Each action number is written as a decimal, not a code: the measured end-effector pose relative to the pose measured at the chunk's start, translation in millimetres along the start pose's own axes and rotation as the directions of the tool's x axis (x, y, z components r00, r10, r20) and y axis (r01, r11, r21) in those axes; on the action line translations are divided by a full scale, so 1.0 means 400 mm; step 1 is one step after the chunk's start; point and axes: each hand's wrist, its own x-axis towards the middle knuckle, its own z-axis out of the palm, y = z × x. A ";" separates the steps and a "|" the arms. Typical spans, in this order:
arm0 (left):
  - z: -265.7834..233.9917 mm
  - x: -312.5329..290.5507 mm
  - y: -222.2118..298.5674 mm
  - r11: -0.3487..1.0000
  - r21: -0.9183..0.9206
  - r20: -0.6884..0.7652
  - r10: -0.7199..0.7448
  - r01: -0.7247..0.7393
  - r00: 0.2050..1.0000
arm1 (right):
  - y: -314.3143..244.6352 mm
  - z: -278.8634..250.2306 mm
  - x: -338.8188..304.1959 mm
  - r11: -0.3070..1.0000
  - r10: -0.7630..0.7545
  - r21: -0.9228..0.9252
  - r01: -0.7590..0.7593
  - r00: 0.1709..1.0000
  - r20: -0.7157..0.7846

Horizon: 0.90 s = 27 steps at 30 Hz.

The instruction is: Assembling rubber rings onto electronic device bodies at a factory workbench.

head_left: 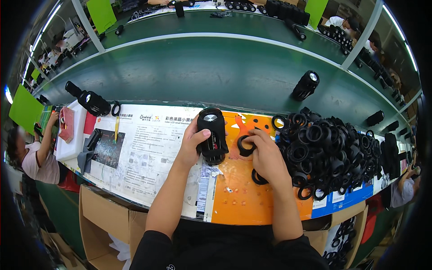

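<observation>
Black rings [345,245] in cardboard box [348,214]

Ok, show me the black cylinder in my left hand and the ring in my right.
Black cylinder [212,138], head view: middle of the side facing the camera.
Ring [240,145], head view: left part of its rim.

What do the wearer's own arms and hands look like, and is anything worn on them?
The left hand and right hand are bare, with no gloves or watch visible. Both forearms are uncovered. The black sleeves look short, ending near the elbows, and a small pale mark shows on the black shirt.
</observation>
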 end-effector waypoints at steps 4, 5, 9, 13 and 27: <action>-0.004 -0.003 -0.004 1.000 0.007 -0.002 -0.005 0.005 1.000 | -0.039 -0.016 -0.012 0.999 0.013 0.030 -0.015 0.997 0.081; -0.002 -0.004 -0.010 1.000 0.017 -0.013 -0.003 0.004 1.000 | -0.041 -0.019 -0.013 0.995 0.041 0.084 -0.051 0.993 0.113; -0.008 -0.001 -0.016 0.999 0.034 -0.007 -0.003 0.003 1.000 | -0.017 -0.020 -0.014 1.000 -0.017 0.014 0.015 0.993 0.118; -0.004 -0.004 -0.018 1.000 0.006 0.003 -0.007 0.007 1.000 | -0.011 -0.017 -0.008 0.994 -0.110 0.027 0.108 0.988 0.109; 0.024 -0.032 -0.006 0.911 0.410 0.092 0.012 -0.049 0.996 | -0.143 -0.165 0.197 0.811 -0.116 0.578 -0.092 0.942 0.313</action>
